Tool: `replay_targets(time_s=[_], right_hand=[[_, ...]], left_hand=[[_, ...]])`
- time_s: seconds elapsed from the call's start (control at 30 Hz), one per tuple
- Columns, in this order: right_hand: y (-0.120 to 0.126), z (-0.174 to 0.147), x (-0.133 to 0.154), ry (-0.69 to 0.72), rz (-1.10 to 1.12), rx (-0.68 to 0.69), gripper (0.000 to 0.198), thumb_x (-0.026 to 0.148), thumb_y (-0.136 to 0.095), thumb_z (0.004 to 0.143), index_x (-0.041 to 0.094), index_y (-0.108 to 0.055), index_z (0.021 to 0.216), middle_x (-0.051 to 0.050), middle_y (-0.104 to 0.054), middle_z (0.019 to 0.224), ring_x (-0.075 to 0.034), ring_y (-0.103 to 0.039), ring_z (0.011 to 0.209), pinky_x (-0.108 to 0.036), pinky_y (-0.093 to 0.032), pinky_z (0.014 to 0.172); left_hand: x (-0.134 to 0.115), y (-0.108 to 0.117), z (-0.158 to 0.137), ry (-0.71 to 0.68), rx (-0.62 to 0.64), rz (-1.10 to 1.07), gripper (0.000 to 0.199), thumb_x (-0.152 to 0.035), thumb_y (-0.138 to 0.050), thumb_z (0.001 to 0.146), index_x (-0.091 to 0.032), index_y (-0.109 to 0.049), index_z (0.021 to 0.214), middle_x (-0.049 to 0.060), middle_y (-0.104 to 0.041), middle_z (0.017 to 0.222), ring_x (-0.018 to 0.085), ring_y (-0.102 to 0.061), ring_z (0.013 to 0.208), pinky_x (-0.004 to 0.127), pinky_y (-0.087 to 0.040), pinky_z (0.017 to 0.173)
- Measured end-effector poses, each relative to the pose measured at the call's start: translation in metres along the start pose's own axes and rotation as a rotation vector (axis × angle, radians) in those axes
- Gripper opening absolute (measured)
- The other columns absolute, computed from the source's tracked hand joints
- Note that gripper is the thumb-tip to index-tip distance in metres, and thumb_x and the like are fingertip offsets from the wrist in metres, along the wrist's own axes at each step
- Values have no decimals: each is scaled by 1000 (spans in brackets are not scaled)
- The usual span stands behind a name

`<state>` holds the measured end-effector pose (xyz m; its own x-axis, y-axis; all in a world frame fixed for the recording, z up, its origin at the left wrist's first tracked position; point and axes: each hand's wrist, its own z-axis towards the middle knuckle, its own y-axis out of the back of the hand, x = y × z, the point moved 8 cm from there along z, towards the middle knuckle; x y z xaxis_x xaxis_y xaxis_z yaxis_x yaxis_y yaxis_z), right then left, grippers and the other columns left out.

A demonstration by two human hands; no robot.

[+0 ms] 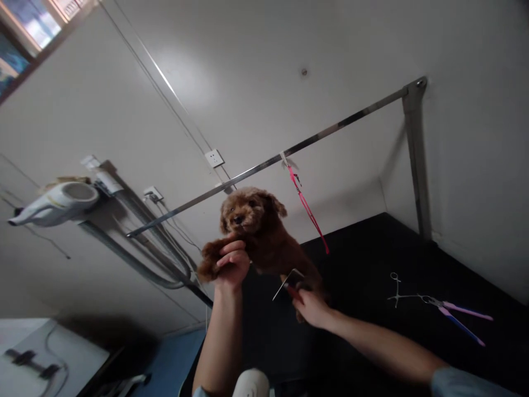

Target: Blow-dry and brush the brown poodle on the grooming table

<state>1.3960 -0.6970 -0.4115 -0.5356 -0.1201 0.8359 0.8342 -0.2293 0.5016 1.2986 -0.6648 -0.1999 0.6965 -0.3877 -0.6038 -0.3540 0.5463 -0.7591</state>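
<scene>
A curly brown dog (285,242) is on the black grooming table (355,259), its head turned toward me. My left hand (233,264) is closed around the dog's raised front leg (211,258), with the fluffy paw end sticking out to the left. In my right hand (309,306) is a slicker brush (294,275), gripped by its red handle. The brush head is at the dog's lower body; whether its pins touch the coat I cannot tell.
Across the table runs a metal bar (343,124) on a post (416,165), with a pink grooming loop (306,207) hanging from it. Pink-and-blue-handled pliers (450,311) and metal scissors-like tools (395,292) lie right. A white dryer (61,204) with hose is mounted left.
</scene>
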Motion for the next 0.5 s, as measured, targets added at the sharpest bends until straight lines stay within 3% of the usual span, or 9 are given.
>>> replay_targets(time_s=[0.07, 0.13, 0.2, 0.27, 0.33, 0.4, 0.5], right_hand=[[9, 2, 19, 101, -55, -6, 23, 38, -51, 92, 20, -63, 96, -7, -73, 88, -21, -68, 82, -26, -41, 67], [37, 20, 38, 175, -169, -76, 29, 42, -45, 94, 19, -61, 104, -9, -72, 96, -22, -68, 88, -27, -41, 71], [63, 48, 39, 165, -281, -87, 30, 41, -44, 95, 21, -57, 112, -9, -70, 109, -23, -65, 101, -27, -42, 78], [74, 73, 17, 95, -304, -52, 29, 37, -43, 96, 23, -55, 118, -8, -67, 116, -23, -63, 106, -28, -42, 82], [66, 82, -21, -7, -312, 4, 28, 35, -43, 96, 22, -56, 117, -9, -68, 115, -24, -64, 106, -29, -43, 83], [44, 73, -66, -119, -322, 71, 27, 35, -46, 95, 18, -59, 112, -13, -70, 108, -26, -66, 102, -30, -44, 82], [9, 34, -124, -284, -331, 153, 27, 33, -48, 94, 13, -61, 109, -18, -71, 102, -28, -68, 99, -33, -46, 79]], left_hand=[[2, 1, -1, 11, 24, 24, 32, -4, -53, 88, -17, -36, 64, -12, -44, 51, -4, -34, 26, 7, -36, 43], [6, -1, -2, 22, 45, 53, 32, -7, -52, 90, -17, -37, 64, -13, -43, 50, -4, -30, 23, 8, -36, 41], [9, -5, -3, 18, 62, 89, 28, -8, -52, 90, -18, -39, 67, -14, -42, 48, -3, -26, 21, 9, -35, 40], [8, -8, -5, -8, 75, 110, 26, -8, -53, 89, -19, -40, 69, -15, -41, 45, -3, -25, 20, 9, -33, 39], [4, -9, -7, -42, 90, 82, 25, -8, -51, 90, -19, -41, 70, -15, -44, 43, -3, -28, 20, 7, -31, 37], [0, -6, -10, -58, 126, 0, 25, -7, -48, 92, -19, -41, 70, -14, -48, 42, -3, -37, 22, 5, -31, 36], [-3, 2, -17, -66, 217, -141, 23, -11, -42, 94, -19, -43, 73, -12, -55, 44, 0, -50, 28, 3, -34, 35]])
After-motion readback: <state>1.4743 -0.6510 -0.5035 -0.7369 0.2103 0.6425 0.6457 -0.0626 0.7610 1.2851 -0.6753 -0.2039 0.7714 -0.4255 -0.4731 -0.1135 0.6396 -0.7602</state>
